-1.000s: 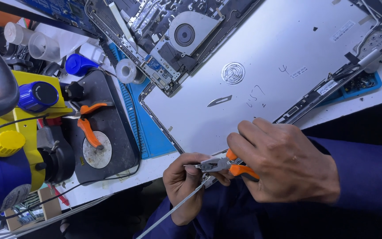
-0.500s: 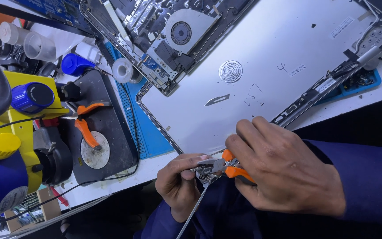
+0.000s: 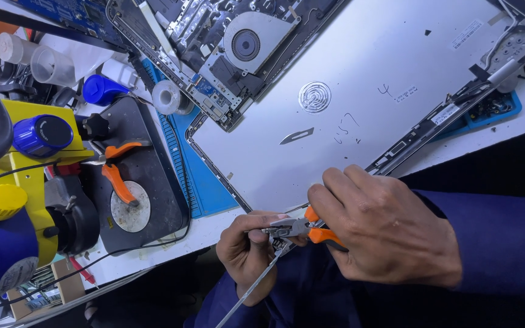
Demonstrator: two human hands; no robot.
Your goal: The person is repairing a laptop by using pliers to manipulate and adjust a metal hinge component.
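Right hand [image 3: 390, 234] grip clenched on orange-handled pliers [image 3: 302, 229] pointing left, nipping the thin strip [image 3: 256, 282] in the left hand [image 3: 250, 249]

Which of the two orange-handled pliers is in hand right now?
The orange-handled pliers gripped by the right hand; the other orange-handled pair lies untouched on the black pad.

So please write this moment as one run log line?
right hand: grips orange-handled pliers | left hand: holds thin metal strip at plier tip | behind: silver laptop lid

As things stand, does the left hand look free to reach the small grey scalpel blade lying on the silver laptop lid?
Probably not right away: the left hand is pinching a thin metal strip at the orange-handled pliers. The blade lies unobstructed on the lid.
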